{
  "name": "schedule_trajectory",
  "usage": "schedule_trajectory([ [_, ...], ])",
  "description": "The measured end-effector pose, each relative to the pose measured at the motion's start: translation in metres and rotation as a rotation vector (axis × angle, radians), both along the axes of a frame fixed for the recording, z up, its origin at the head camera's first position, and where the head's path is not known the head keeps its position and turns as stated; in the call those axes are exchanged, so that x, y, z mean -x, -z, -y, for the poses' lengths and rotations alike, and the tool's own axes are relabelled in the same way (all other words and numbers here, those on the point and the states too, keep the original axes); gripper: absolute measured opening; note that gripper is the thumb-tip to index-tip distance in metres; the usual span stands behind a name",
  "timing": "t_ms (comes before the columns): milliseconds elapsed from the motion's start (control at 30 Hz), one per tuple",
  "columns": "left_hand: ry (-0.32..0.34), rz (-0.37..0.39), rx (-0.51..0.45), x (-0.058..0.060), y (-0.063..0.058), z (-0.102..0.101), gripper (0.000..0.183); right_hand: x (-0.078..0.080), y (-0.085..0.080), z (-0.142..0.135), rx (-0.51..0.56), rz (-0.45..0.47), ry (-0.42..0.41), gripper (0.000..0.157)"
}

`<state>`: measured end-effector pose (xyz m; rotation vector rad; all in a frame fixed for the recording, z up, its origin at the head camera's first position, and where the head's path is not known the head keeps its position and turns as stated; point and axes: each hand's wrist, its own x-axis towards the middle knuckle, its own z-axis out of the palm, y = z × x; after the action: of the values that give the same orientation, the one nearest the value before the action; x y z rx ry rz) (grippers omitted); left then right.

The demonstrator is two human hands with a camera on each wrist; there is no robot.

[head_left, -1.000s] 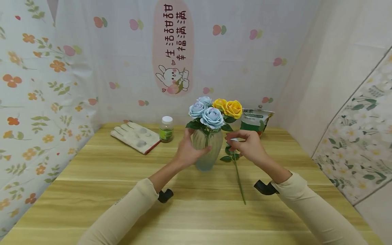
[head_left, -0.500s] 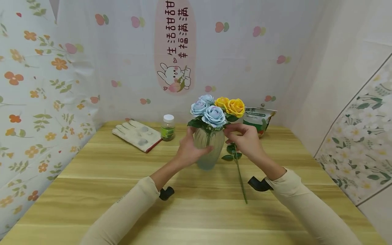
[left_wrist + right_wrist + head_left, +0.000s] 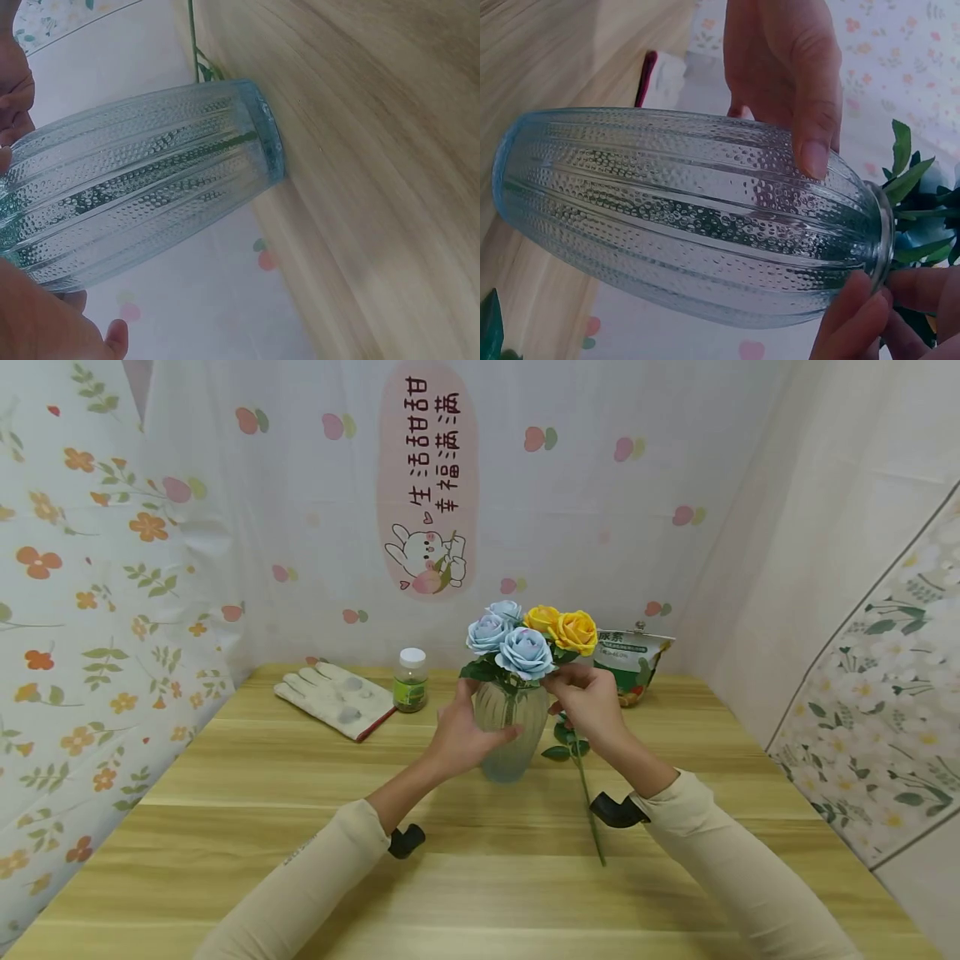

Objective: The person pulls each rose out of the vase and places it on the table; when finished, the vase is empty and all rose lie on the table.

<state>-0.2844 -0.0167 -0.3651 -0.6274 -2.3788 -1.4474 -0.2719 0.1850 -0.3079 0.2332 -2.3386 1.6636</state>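
Note:
A ribbed clear glass vase point(image 3: 513, 743) with a dimpled surface stands on the wooden table, blue roses point(image 3: 523, 653) and yellow roses point(image 3: 577, 632) rising from its mouth. My left hand point(image 3: 467, 737) grips its left side, thumb across the front; the other fingers are mostly hidden behind the glass. At the rim's right side, my right hand point(image 3: 592, 703) pinches the neck just under the flowers, as the right wrist view shows by the fingertips point(image 3: 855, 300) on the glass. Below that hand a loose flower stem point(image 3: 588, 802) with green leaves lies on the table, its head hidden.
Back left lie a white work glove point(image 3: 337, 697) with a red cuff and a small white-capped jar point(image 3: 410, 681). Behind the right hand stands a green and white pouch point(image 3: 633, 660). Printed cloth point(image 3: 315, 527) hangs along the table's back and sides.
My right hand has moved left, from above the loose flower stem to the vase's rim, and its fingers now pinch there. The left hand keeps its grip on the vase.

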Motion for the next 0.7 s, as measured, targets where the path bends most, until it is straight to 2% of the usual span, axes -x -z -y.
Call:
schedule_trajectory([
  [167, -0.003, -0.011, 0.013, 0.0004, -0.0002, 0.0001, 0.092, 0.0045, 0.0006, 0.0029, 0.070, 0.015, 0.028, 0.027],
  [367, -0.010, -0.013, 0.021, -0.0006, -0.0002, 0.0012, 0.092, 0.0053, 0.0009, 0.0057, 0.098, 0.026, 0.034, 0.024],
  [700, 0.000, -0.015, 0.024, -0.0002, 0.0007, 0.0012, 0.089, 0.0064, 0.0087, 0.0062, 0.174, -0.100, 0.030, 0.018],
])
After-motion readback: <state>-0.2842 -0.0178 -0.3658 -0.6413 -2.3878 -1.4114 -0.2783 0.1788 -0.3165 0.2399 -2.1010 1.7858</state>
